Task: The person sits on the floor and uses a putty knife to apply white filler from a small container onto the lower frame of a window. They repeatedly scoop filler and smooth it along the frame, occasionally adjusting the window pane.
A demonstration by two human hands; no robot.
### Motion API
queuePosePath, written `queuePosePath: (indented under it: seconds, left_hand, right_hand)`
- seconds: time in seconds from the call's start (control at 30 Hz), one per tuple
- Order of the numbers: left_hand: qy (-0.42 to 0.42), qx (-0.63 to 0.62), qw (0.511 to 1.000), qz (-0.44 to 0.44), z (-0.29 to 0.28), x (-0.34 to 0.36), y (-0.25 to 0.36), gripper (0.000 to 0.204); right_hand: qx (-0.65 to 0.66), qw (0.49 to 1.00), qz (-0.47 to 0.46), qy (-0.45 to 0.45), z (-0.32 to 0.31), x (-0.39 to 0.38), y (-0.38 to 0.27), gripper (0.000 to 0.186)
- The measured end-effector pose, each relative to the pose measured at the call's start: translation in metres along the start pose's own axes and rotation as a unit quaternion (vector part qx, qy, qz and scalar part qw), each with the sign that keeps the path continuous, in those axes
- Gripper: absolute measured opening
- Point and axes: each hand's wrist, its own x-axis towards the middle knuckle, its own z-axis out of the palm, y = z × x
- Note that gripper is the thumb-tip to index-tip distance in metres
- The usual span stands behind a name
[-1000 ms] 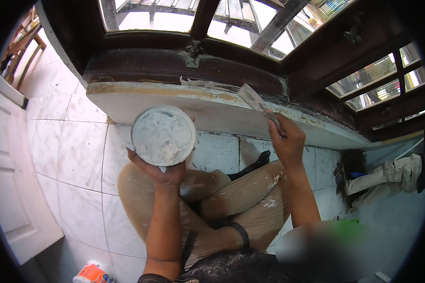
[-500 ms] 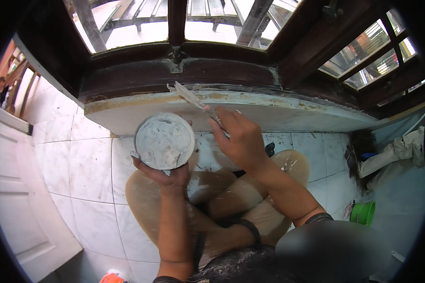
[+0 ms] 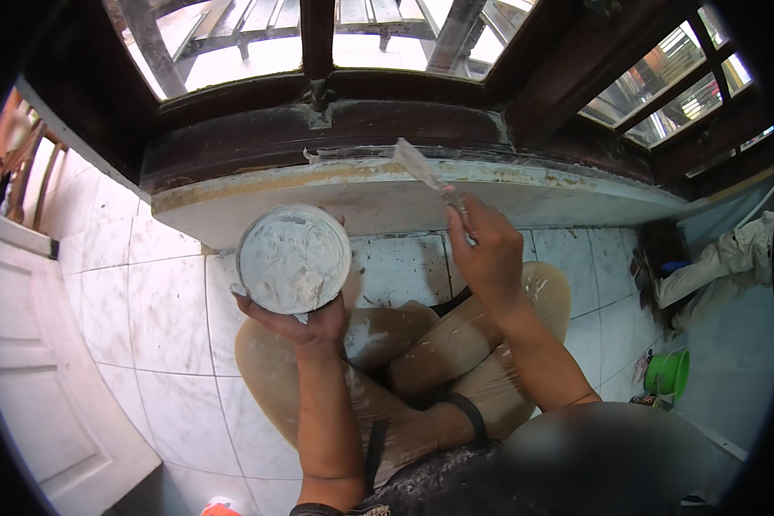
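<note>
My left hand [image 3: 308,324] grips from below a round container [image 3: 293,257] of pale, smeared paste, held above my crossed, paste-marked legs. My right hand [image 3: 488,245] holds a putty knife [image 3: 414,162] by its handle, with the pale-coated blade raised at the edge of a low ledge [image 3: 550,206]. That ledge has a yellowish, patchy top beneath a dark wooden window frame [image 3: 404,116]. From this angle I cannot tell whether the blade touches it.
A white panelled door [image 3: 43,361] stands at the left, with wooden furniture [image 3: 21,172] beyond. A green bucket [image 3: 666,374] and pale cloth [image 3: 718,267] are at the right. White floor tiles [image 3: 168,310] surround me; an orange-and-white container [image 3: 221,507] is at the lower edge.
My right hand with the putty knife has swung left along the ledge, then partly back right. My left hand still holds the container. The view has shifted slightly.
</note>
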Motion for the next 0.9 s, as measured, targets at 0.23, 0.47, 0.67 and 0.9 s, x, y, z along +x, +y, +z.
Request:
queuePosePath:
  seconds: [0.23,0.47,0.67,0.9]
  left_hand:
    - [0.027,-0.030,0.999,-0.010,0.008,-0.004,0.004,0.105]
    - [0.009,-0.075,0.996,-0.044,-0.002,-0.007,-0.002,0.100]
    - [0.060,-0.020,0.998,0.002,-0.018,0.002,-0.006,0.095]
    - [-0.005,-0.011,1.000,0.016,-0.009,0.002,0.011,0.097]
  right_hand:
    - [-0.020,0.998,0.057,0.019,-0.043,-0.008,0.021,0.027]
    - [0.086,0.996,-0.030,0.004,-0.036,0.001,-0.050,0.030]
    - [0.126,0.988,-0.073,-0.055,0.026,0.022,-0.104,0.031]
    - [0.071,0.996,-0.049,-0.036,0.042,0.024,-0.089,0.026]
